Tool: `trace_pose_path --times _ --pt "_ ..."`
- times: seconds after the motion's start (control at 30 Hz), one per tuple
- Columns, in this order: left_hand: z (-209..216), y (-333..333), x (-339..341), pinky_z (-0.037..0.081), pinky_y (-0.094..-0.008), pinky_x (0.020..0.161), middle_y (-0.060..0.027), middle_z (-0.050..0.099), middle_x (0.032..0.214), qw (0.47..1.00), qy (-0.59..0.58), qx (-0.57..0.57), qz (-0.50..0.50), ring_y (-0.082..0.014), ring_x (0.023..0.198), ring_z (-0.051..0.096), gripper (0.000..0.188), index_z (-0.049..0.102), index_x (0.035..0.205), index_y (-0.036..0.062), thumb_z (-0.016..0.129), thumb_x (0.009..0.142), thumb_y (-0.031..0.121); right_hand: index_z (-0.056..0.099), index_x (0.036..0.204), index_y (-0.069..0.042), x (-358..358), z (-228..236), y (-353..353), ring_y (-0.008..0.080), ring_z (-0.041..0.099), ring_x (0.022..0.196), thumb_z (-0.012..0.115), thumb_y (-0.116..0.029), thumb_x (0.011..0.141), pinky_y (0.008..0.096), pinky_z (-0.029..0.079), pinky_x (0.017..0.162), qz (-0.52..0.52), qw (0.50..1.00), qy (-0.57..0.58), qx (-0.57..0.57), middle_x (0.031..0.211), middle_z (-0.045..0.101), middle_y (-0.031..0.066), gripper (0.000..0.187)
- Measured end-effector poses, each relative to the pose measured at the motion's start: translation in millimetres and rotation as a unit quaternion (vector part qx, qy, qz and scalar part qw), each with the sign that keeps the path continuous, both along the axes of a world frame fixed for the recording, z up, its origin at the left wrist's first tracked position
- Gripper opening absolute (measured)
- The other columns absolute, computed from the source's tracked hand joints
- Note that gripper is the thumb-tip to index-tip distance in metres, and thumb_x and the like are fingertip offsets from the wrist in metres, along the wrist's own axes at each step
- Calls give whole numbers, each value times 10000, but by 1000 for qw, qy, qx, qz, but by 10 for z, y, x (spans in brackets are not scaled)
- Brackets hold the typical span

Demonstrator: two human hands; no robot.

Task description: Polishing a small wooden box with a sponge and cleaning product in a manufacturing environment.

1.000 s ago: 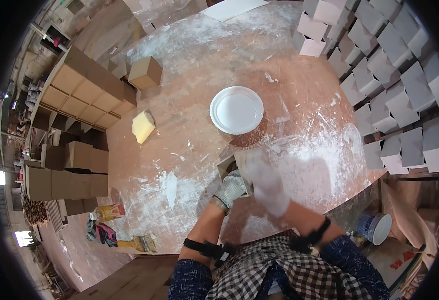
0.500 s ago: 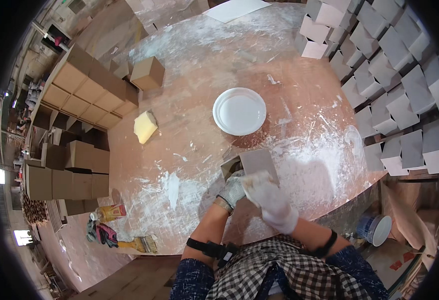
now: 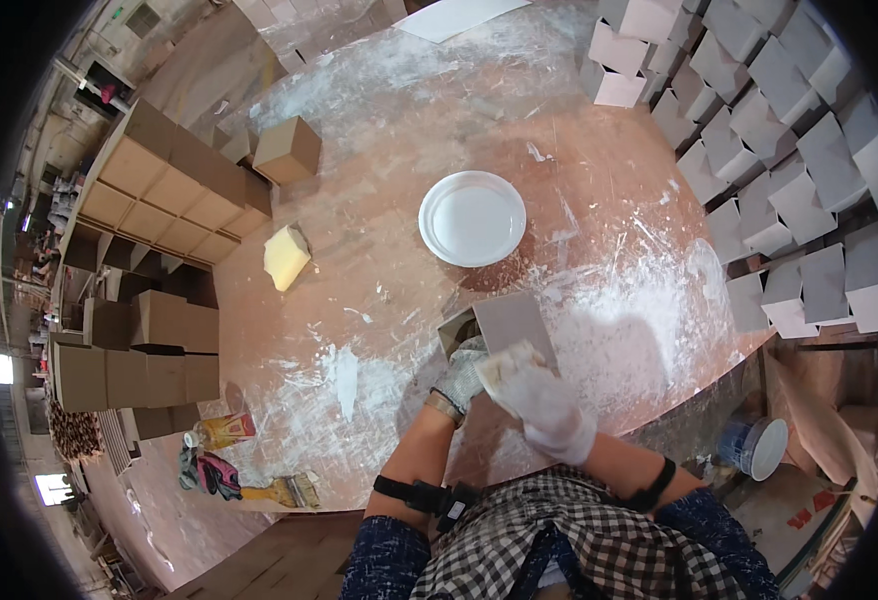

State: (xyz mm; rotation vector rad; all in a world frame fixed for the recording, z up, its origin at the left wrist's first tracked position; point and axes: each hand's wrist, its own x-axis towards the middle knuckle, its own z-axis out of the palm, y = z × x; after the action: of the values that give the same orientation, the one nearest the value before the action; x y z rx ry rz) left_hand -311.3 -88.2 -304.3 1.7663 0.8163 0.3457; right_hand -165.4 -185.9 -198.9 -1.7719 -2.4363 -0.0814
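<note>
A small brown box [image 3: 516,328] with a greyish top face lies on the work table in front of me, its open end towards the left. My left hand [image 3: 462,372], in a knitted glove, reaches into that opening and grips the box; its fingertips are hidden inside. My right hand [image 3: 557,412], in a white-smeared glove, is closed on a pale, white-coated pad [image 3: 507,370], perhaps a sponge, held over the near part of the box. Just beyond the box stands a round white basin [image 3: 472,220] with whitish contents.
The table [image 3: 379,210] is streaked with white. A yellow sponge piece [image 3: 286,258] lies left of the basin. Brown boxes [image 3: 164,185] are stacked at left, grey-white boxes [image 3: 759,135] at right. A bottle [image 3: 224,431] and brush [image 3: 294,491] lie near left; a bucket [image 3: 756,447] stands lower right.
The right hand with the pad has shifted slightly down and is less blurred. The left hand still holds the box. The whole view has shifted a little.
</note>
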Motion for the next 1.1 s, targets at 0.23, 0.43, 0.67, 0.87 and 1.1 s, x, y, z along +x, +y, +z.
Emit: trace_pose_path --times 0.23,0.43,0.67,0.87,1.1 --pt "623 17 107 522 -423 966 -199 662 1281 968 217 97 -75 -349 1189 627 357 659 1291 61 540 996 223 627 1374 -43 546 204 -377 290 671 1058 605 -87 870 369 543 877 62 845 525 -84 1236 707 131 506" --pt "548 17 11 569 -415 914 -193 681 1233 947 209 216 -116 -347 1147 655 340 683 1261 55 554 953 122 624 1339 -42 778 -104 505 244 632 1070 526 12 981 323 498 955 -11 823 558 105 1263 644 123 375" --pt "159 -6 -68 599 -436 832 -200 701 1159 944 149 282 -82 -369 1035 684 334 700 1201 17 597 896 108 682 1059 -46 478 -723 141 221 607 878 530 50 921 319 503 752 54 687 724 29 1117 653 122 226" --pt "159 118 -53 522 -377 1017 -168 630 1381 855 368 274 -241 -257 1252 625 418 594 1397 45 519 1034 240 674 1163 7 440 -352 -832 249 652 1145 542 -4 949 363 507 972 1 870 493 5 1259 672 166 252" --pt "126 169 -139 514 -381 1030 -157 631 1379 923 290 195 -159 -248 1256 617 427 580 1407 47 542 1026 239 613 1390 -64 699 53 -396 255 621 1291 503 36 998 395 455 1141 -64 483 872 -38 1307 684 200 419"
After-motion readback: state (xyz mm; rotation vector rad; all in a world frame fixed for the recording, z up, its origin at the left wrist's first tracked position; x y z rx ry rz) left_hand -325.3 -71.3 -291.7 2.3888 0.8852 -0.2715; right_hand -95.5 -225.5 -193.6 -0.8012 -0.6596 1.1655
